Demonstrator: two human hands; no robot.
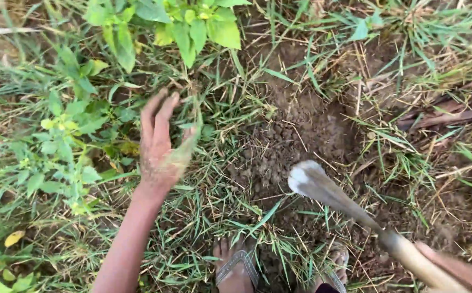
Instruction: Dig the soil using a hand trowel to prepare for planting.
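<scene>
My left hand (160,144) reaches down into the grass (214,135), its soil-covered fingers spread and touching the blades. My right hand (453,268) shows only partly at the lower right corner, gripping the wooden handle of a hoe (410,255). The hoe's metal blade (315,182) hovers over a patch of loose dug brown soil (296,135). My feet in grey sandals (236,266) stand at the bottom edge, just below the blade.
Broad-leaved green plants (192,27) grow at the top and along the left (67,141). Dry grass stalks and sticks (453,114) lie at the right. Yellow fallen leaves (13,237) sit at the lower left.
</scene>
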